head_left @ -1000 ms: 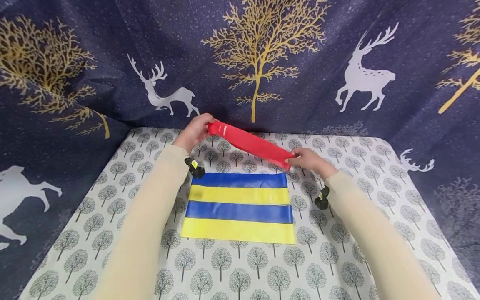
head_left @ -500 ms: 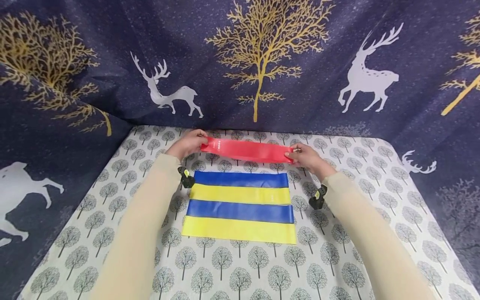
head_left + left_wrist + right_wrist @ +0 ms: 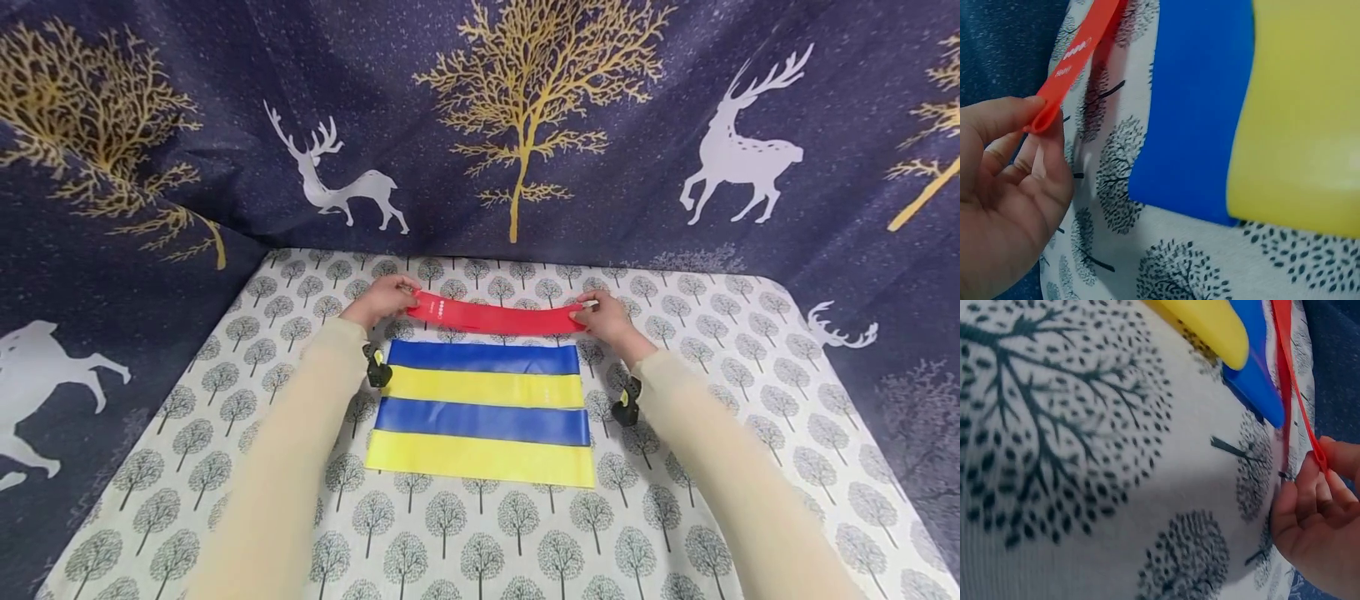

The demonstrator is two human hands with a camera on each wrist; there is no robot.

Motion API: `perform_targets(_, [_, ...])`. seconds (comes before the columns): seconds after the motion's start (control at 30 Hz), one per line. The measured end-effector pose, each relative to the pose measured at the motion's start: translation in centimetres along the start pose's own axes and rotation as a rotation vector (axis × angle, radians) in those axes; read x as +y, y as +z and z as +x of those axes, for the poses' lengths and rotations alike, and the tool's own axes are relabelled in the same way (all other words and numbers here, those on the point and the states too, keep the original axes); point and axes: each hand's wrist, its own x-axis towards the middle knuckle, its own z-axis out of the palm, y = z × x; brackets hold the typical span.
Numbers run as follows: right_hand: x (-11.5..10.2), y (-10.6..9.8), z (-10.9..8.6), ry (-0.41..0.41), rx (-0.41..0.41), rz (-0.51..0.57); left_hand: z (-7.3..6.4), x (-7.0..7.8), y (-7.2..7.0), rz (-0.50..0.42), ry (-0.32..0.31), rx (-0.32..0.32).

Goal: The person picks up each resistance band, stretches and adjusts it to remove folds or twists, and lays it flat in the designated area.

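Observation:
A red resistance band [image 3: 498, 319] stretches sideways between both hands, sagging slightly in the middle, close over the far part of the table. My left hand [image 3: 386, 300] pinches its left end between thumb and fingers; in the left wrist view the band [image 3: 1072, 62] shows a folded loop end and white print. The right end is pinched by my right hand [image 3: 606, 317], also seen in the right wrist view, where the band [image 3: 1300, 394] appears edge-on. Just nearer than the red band lies a blue band [image 3: 483, 357], flat on the cloth.
Below the blue band lie a yellow band [image 3: 483, 387], a second blue band [image 3: 483, 422] and a second yellow band [image 3: 480, 458], side by side in parallel. A tree-patterned cloth [image 3: 480, 542] covers the table. A dark blue curtain [image 3: 600, 208] hangs behind its far edge.
The red band has gone from slanted, with its left end high, to nearly level. My left hand has come down and nearer with it, and the band now sits just beyond the blue one.

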Motion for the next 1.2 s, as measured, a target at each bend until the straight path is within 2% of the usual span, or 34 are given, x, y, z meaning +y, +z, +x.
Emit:
perform_targets(0.13, [0.0, 0.4, -0.1, 0.016, 0.03, -0.021, -0.1, -0.2, 0.2, 0.033, -0.009, 0.024])
perform_targets(0.37, [-0.1, 0.0, -0.1, 0.058, -0.046, 0.069, -1.1, -0.4, -0.6, 0.08, -0.167, -0.029])
perform_targets(0.47, [0.0, 0.0, -0.2, 0.082, -0.045, 0.09, -1.4, -0.4, -0.7, 0.075, -0.203, -0.048])
perform_targets(0.6, [0.2, 0.5, -0.1, 0.08, -0.004, 0.033, -1.8, -0.6, -0.9, 0.083, -0.211, -0.057])
perform_targets(0.77, [0.7, 1.1, 0.2, 0.032, 0.046, -0.081, -2.4, -0.9, -1.3, 0.111, -0.229, -0.064])
perform_targets(1.0, [1.1, 1.0, 0.2, -0.032, 0.031, -0.183, -2.5, -1.5, -1.8, 0.185, -0.194, -0.112])
perform_targets(1.2, [1.6, 0.6, 0.1, -0.066, 0.011, -0.203, -2.3, -1.7, -1.7, 0.172, -0.157, -0.167])
